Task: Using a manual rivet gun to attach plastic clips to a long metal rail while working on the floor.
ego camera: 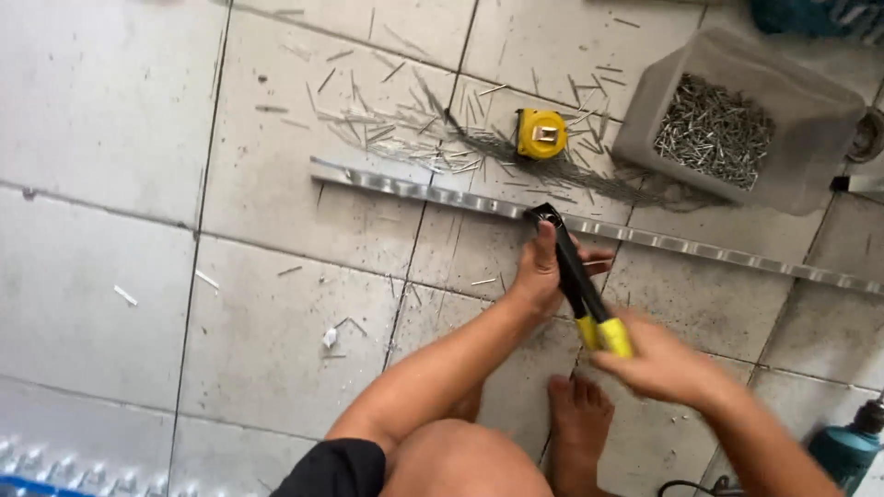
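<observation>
Here, entry:
Tool: riveter [578, 281], nose on strip [645, 239].
Left hand [543, 271]: fingers wrapped near the head, steadying.
Right hand [658, 364]: fingers clamped on yellow handles.
Method: keep nose square; squeeze evenly.
Nearby: tape measure [540, 133], rivet tub [727, 120].

The rivet tool [575, 281] is black with yellow grips; the tape measure [540, 133] is yellow; the drill [847, 446] looks teal, partly cropped.
</observation>
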